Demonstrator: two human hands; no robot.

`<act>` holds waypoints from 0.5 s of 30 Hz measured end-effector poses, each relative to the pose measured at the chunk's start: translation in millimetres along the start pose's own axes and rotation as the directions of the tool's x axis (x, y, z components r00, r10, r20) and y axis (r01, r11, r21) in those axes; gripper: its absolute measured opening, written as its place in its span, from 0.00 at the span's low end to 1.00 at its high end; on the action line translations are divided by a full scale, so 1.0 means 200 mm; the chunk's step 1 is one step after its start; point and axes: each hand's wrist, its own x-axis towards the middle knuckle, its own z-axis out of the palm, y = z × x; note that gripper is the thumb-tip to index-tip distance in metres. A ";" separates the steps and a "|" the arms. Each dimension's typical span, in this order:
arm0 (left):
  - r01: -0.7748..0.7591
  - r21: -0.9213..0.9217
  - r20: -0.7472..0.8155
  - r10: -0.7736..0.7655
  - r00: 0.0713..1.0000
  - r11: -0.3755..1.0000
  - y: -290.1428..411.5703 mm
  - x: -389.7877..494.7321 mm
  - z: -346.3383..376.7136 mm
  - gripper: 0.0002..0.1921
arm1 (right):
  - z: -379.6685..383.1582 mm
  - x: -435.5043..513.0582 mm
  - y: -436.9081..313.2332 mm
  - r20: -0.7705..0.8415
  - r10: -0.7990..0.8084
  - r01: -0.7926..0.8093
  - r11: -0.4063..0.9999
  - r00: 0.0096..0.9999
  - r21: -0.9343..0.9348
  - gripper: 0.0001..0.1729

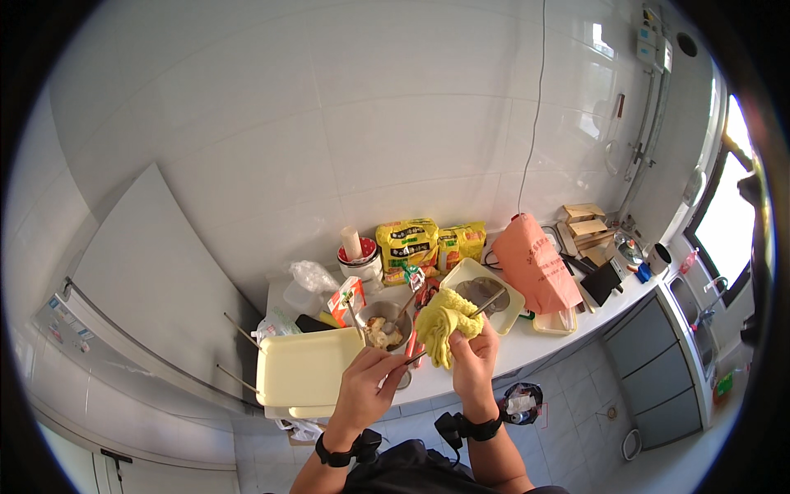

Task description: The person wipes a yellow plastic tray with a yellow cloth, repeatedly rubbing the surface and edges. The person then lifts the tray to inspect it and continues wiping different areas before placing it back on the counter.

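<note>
My left hand pinches the lower end of a thin metal rod. A yellow terry cloth is bunched around the rod's middle, gripped by my right hand. The rod's upper end sticks out past the cloth. Behind my hands on the counter, a metal bowl holds a pale lumpy food mixture and a spoon. A cream plastic tray lies to the left, with thin sticks across its edges. Another cream tray, right of the cloth, holds dark round pieces.
Yellow food packages and a red polka-dot container stand by the wall. A salmon-coloured cover drapes something on the right. Farther right are a black cleaver-like item, a pot and a sink. A bin stands below.
</note>
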 end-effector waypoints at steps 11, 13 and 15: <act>0.041 -0.042 0.017 -0.040 0.999 0.998 0.00 -0.01 0.00 0.10 | 0.01 -0.03 0.04 0.022 0.119 -0.119 0.993 0.993 -0.009 0.19; 0.049 -0.036 0.007 -0.048 0.999 0.998 0.00 -0.01 0.00 0.10 | 0.01 -0.03 0.04 0.034 0.154 -0.154 0.988 0.988 -0.003 0.19; 0.039 -0.037 0.001 -0.039 0.999 0.999 0.00 -0.01 0.00 0.10 | 0.01 -0.03 0.04 0.039 0.137 -0.136 0.990 0.990 -0.023 0.20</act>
